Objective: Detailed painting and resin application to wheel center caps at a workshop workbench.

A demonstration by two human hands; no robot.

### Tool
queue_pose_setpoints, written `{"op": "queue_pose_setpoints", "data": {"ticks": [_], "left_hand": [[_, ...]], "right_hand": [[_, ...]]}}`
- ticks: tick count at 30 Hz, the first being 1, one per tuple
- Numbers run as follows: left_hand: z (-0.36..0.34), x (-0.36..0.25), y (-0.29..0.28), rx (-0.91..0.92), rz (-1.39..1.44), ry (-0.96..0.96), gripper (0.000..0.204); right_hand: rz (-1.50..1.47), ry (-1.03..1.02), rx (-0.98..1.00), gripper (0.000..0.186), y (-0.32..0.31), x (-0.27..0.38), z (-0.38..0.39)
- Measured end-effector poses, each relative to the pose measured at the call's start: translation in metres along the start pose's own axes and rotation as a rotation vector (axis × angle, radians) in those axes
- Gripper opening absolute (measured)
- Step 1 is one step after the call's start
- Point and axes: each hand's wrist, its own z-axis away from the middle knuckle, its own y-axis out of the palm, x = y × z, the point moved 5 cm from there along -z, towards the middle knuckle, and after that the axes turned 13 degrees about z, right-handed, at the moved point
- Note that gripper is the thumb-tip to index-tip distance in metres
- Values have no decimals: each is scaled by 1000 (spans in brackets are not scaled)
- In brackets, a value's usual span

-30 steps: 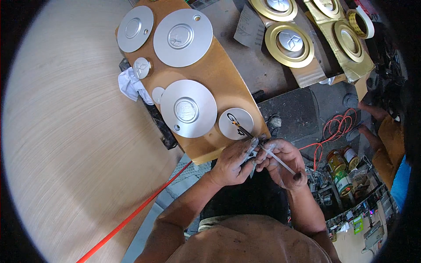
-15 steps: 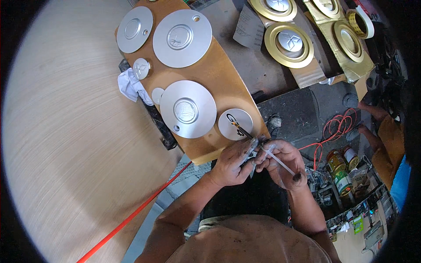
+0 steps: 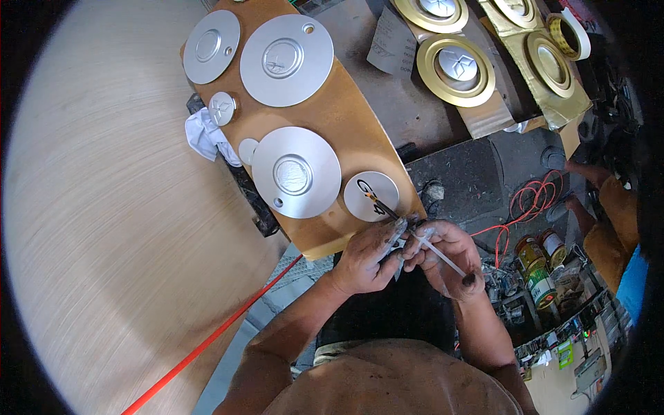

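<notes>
My two hands meet at the near end of the brown board, with greyish smears on the fingers. My right hand (image 3: 453,256) is closed on a slim stick-like tool with a white shaft (image 3: 443,254) and a dark blob at its near end. A thin dark tip (image 3: 387,209) reaches from the fingers over a small white disc (image 3: 360,201) with a black and orange mark; whether it belongs to the white shaft is hidden. My left hand (image 3: 370,259) pinches beside it, around something pale and pointed I cannot make out.
On the brown board (image 3: 360,124) lie large silver wheel covers (image 3: 318,162) and a small silver cap (image 3: 222,108). Gold rings (image 3: 427,72) and a tape roll (image 3: 583,38) lie at far right. A red hose (image 3: 214,339), paint cans (image 3: 540,285) and another person's leg (image 3: 602,235) are nearby.
My hands and the tool have hardly moved. At the right edge, the other person's leg and blue clothing have shifted slightly.
</notes>
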Motion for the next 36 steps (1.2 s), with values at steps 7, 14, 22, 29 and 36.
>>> {"op": "queue_pose_setpoints", "data": {"ticks": [7, 14, 22, 29, 36], "left_hand": [[-2, -3, -1, -9, -10, 2, 56], [-7, -36, 20, 78, 63, 66, 60], [-9, -57, 90, 215, 125, 83, 64], [-6, -58, 99, 174, 21, -6, 50], [-21, -66, -13, -286, -484, -119, 80]], "right_hand": [[12, -9, -21, 100, 4, 4, 0], [76, -69, -49, 89, 12, 29, 32], [195, -63, -176, 88, -35, 52, 110], [272, -86, -357, 95, -83, 58, 160], [313, -163, -482, 86, -123, 89, 196]]}}
